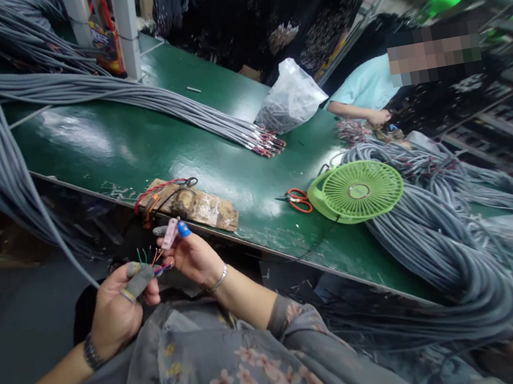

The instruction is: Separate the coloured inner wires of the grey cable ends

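Observation:
Below the table edge, my left hand point(117, 306) is closed on the end of a grey cable point(73, 255), which runs up to the large bundle at left. Grey coverings wrap some of its fingertips. Thin coloured wires point(155, 257), green, orange and purple among them, fan out of the cable end. My right hand point(198, 257) pinches at these wires, a blue finger cot point(184, 229) on its thumb. A small pinkish-white piece point(170, 234) shows beside that thumb; whether it is a finger wrap or a held part I cannot tell.
On the green table point(236, 189) lie a taped wooden block point(207, 208), orange-handled scissors point(298, 201), a green fan point(362, 191) and a clear bag point(292, 97). Grey cable bundles point(121, 90) span the left; more cables point(432, 241) hang at right. A co-worker point(367, 88) works across the table.

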The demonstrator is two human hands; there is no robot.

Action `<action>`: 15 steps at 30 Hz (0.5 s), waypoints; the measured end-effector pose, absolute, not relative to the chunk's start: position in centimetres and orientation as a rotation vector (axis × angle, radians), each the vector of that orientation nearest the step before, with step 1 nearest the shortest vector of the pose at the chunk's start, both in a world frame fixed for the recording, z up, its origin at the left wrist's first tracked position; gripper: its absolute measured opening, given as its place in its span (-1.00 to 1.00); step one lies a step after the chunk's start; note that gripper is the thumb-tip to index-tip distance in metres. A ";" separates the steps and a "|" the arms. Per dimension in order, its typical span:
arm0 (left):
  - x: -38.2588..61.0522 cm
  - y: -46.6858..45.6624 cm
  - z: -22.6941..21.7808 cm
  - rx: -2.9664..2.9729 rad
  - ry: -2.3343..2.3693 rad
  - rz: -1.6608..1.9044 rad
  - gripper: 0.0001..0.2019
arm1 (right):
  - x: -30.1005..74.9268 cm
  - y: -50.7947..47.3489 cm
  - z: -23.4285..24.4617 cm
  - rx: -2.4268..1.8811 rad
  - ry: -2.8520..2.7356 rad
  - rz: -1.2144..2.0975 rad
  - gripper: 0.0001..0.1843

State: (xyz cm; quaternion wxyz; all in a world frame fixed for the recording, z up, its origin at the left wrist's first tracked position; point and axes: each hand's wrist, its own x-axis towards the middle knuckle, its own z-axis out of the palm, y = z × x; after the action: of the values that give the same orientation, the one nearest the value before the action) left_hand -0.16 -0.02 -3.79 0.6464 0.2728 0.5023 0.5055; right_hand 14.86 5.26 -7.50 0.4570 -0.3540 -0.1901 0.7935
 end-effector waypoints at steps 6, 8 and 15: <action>0.1 0.6 -3.3 0.488 1.067 1.112 -0.75 | 14.7 5.1 -7.7 -0.972 -0.578 1.766 -0.56; 0.2 0.7 -3.3 0.492 1.045 1.097 -0.75 | 14.6 5.1 -8.0 -1.017 -0.624 1.669 -0.50; 0.6 1.3 -4.0 0.530 1.024 1.093 -0.71 | 14.4 5.8 -8.5 -0.938 -0.507 1.823 -0.51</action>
State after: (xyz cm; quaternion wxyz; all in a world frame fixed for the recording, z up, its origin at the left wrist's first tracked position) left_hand 0.57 1.27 -4.02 0.7007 0.2380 0.4600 0.4907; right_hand 14.39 5.83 -8.53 0.4925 -0.3866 -0.2088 0.7512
